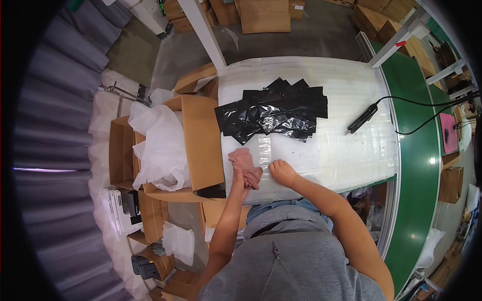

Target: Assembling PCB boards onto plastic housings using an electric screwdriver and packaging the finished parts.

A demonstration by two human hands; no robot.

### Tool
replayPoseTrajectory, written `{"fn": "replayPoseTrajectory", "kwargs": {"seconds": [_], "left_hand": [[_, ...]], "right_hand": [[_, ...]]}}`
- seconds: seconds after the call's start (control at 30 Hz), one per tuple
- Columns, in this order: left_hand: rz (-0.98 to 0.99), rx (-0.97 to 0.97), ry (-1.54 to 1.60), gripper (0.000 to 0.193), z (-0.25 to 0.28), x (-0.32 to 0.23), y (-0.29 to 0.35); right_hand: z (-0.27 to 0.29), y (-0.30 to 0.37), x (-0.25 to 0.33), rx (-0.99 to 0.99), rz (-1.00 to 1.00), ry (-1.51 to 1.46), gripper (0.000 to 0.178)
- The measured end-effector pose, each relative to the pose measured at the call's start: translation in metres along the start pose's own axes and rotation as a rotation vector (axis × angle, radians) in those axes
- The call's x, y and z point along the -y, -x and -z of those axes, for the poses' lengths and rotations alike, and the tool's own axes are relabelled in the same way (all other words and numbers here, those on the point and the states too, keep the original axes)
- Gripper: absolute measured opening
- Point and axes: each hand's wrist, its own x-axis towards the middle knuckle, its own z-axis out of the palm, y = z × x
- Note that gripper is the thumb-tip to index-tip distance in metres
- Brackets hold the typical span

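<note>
A crumpled dusty-pink cloth (244,161) is gripped in my left hand (239,181), close to the near edge of the white-covered table (346,158). My right hand (282,172) rests on the table a little to the right of it, fingers curled closed. Whatever those fingers may hold is hidden. Between and just beyond the hands, a strip of clear tape (264,149) runs along the white covering. Farther off lies a spread, overlapping pile of shiny black plastic bags (273,108).
An open cardboard box (203,143) with white foam sheets (163,145) stands against the table's left side. A black corded handheld tool (362,119) lies at the right. Beyond it runs a green work surface (414,165). A white post (203,32) rises at the far left corner.
</note>
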Motion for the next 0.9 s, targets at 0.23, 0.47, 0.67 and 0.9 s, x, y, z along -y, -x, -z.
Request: {"fn": "replayPoseTrajectory", "kwargs": {"seconds": [0.23, 0.47, 0.67, 0.9], "left_hand": [[0.099, 0.118, 0.334, 0.063, -0.036, -0.014, -0.01], [0.114, 0.09, 0.282, 0.05, -0.029, -0.003, -0.016], [0.127, 0.073, 0.28, 0.049, -0.018, 0.005, -0.02], [0.09, 0.058, 0.274, 0.048, -0.029, -0.002, -0.025]], "right_hand": [[0.003, -0.005, 0.018, 0.067, -0.276, -0.075, 0.011], [0.013, -0.011, 0.004, 0.263, -0.42, -0.412, 0.016], [0.039, 0.004, -0.023, 0.18, -0.66, -0.678, 0.01], [0.063, -0.031, -0.009, -0.25, -0.5, -0.807, 0.013]]}}
